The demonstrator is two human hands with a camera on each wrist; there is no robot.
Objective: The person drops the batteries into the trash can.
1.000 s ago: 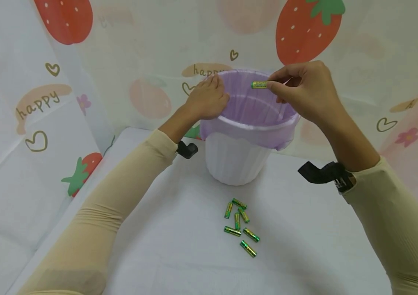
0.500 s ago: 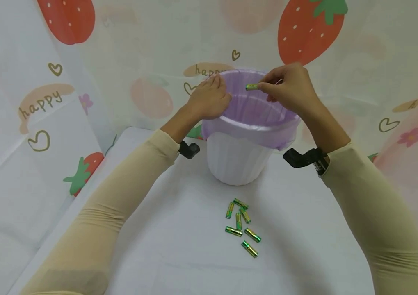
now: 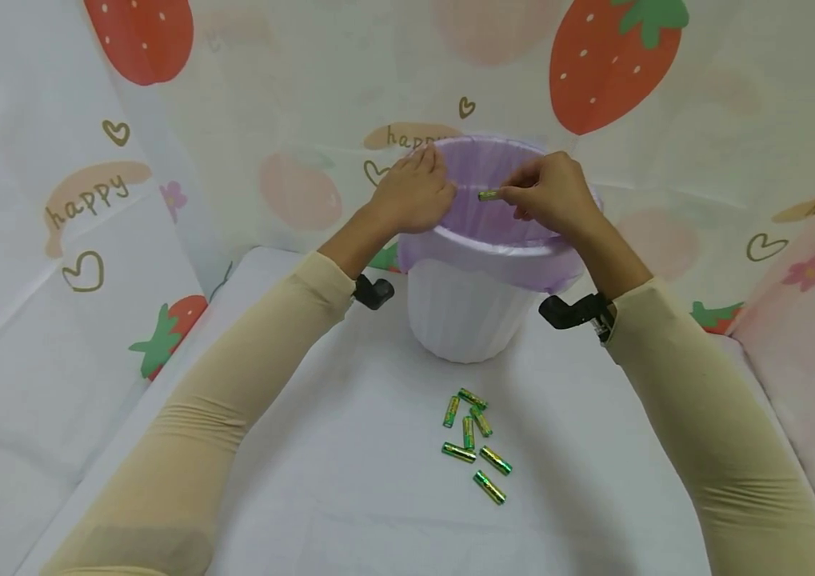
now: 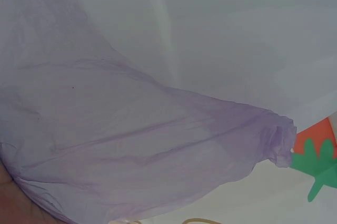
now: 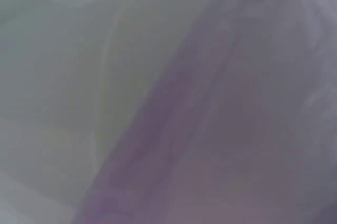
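Pinching a battery (image 3: pixel 489 195) with the right hand (image 3: pixel 551 190), thumb and fingers nearly together on one end, the other end poking out at the bin's (image 3: pixel 465 316) mouth. Can't tell if it's below the rim. The left hand (image 3: pixel 417 194) lies over the purple bag (image 3: pixel 522 268) at the rim; no idea if those fingers actually grip. Looks like a drop-it-in job, so I'd aim for mid-opening, let go gently, and pin the bag with the left. Seven loose batteries (image 3: pixel 468 432) lie on the table (image 3: pixel 349 464).
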